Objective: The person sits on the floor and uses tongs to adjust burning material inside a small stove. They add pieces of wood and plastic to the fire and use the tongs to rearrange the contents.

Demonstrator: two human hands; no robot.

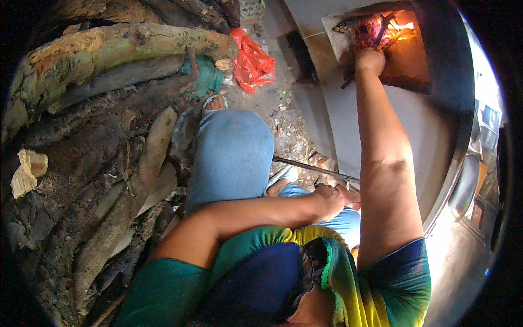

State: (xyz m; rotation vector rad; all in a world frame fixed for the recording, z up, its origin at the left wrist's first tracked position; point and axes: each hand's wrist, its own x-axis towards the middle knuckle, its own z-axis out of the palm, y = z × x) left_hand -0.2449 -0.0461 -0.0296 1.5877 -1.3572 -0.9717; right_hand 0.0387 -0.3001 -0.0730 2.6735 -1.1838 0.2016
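My right hand (370, 62) reaches to the mouth of a masonry stove's firebox (408, 71). It is closed around a dark stick (383, 32), whose far end lies among the flames (402, 32). The near end shows beyond my hand, towards the stove's front. My left hand (333, 200) is curled low in front of my body, beside my right forearm. Its fingers are partly hidden, and I cannot make out whether they grip anything. Just beyond it, a thin metal rod (314, 166) slants from my knee towards my right arm.
Thick logs (135, 45) and split branches (155, 143) are heaped on the left. A red plastic bag (253, 65) and a green cloth or bag (204, 77) lie by my sandalled foot (215, 102). Metal vessels (466, 186) stand at the right rim.
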